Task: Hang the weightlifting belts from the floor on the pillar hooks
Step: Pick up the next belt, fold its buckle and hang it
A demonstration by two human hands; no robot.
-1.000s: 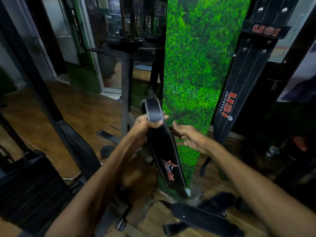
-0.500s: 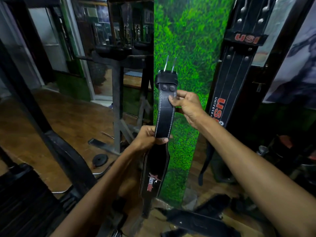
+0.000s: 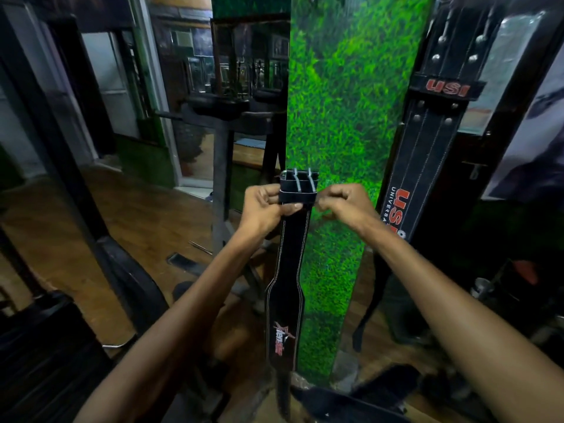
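Observation:
A black weightlifting belt (image 3: 288, 270) with a red and white logo hangs straight down in front of the green grass-covered pillar (image 3: 345, 117). My left hand (image 3: 264, 206) and my right hand (image 3: 343, 201) pinch its top end from both sides, just under the metal two-prong buckle (image 3: 300, 180). A black USI belt (image 3: 427, 166) hangs against the pillar's right side, its top out of frame. More black belts (image 3: 351, 401) lie on the floor at the pillar's foot. I cannot make out any hook.
A black metal rack (image 3: 222, 166) stands left of the pillar in front of mirrors. A padded bench (image 3: 39, 346) fills the lower left. The floor is wooden. Dark equipment and a can-like object (image 3: 482, 285) sit at the right.
My left hand has slid up the belt from its middle to the buckle end. My right hand has shifted to the buckle's right side, and the prongs have dropped flat.

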